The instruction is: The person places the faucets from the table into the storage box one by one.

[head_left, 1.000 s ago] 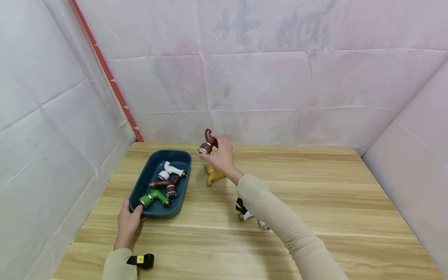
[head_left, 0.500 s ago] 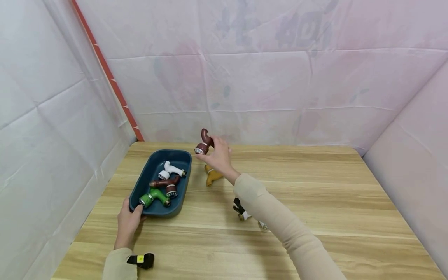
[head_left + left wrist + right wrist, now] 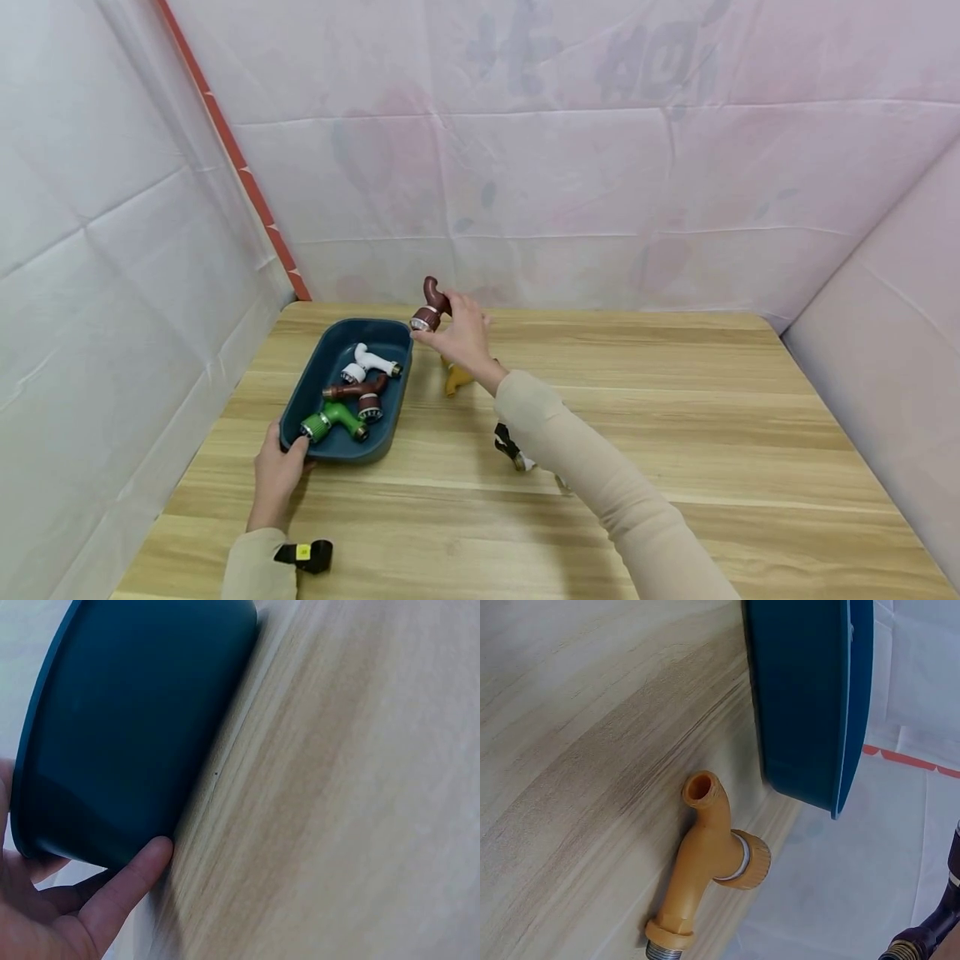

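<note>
My left hand (image 3: 276, 471) grips the near left corner of a blue plastic tub (image 3: 351, 455), thumb at the rim; in the left wrist view a finger lies along its outside near the base. Inside lie a white tap (image 3: 375, 362), a brown tap (image 3: 358, 390) and a green tap (image 3: 335, 417). My right hand (image 3: 463, 337) pinches another brown tap (image 3: 426, 319) above the table, beside the tub's far right corner. Under that hand a yellow tap (image 3: 456, 381) lies on the table; the right wrist view shows this orange-yellow tap (image 3: 697, 859) whole, and the held brown tap (image 3: 931, 926) partly at the edge.
A white tap (image 3: 527, 463) lies on the wooden table (image 3: 675, 400), mostly hidden under my right forearm. Black straps sit at both wrists. White sheeting (image 3: 555, 183) stands behind the table and at both sides, with a red strip (image 3: 247, 179) at the back left.
My right hand has moved left toward the tub with the brown tap, now covering more of the yellow tap. The left hand keeps its hold on the tub.
</note>
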Motion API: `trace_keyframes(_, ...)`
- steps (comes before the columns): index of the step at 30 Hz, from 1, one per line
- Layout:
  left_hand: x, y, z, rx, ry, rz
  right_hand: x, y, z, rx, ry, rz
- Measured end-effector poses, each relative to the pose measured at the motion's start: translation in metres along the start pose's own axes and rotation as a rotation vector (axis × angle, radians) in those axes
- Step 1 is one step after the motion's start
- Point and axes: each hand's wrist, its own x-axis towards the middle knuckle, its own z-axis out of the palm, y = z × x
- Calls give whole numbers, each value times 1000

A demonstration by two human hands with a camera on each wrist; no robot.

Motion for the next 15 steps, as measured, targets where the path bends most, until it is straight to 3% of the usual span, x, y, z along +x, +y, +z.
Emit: trace_keyframes(15,-1,0,3,-15,15,5,0,-5,5,-29,-63,-10)
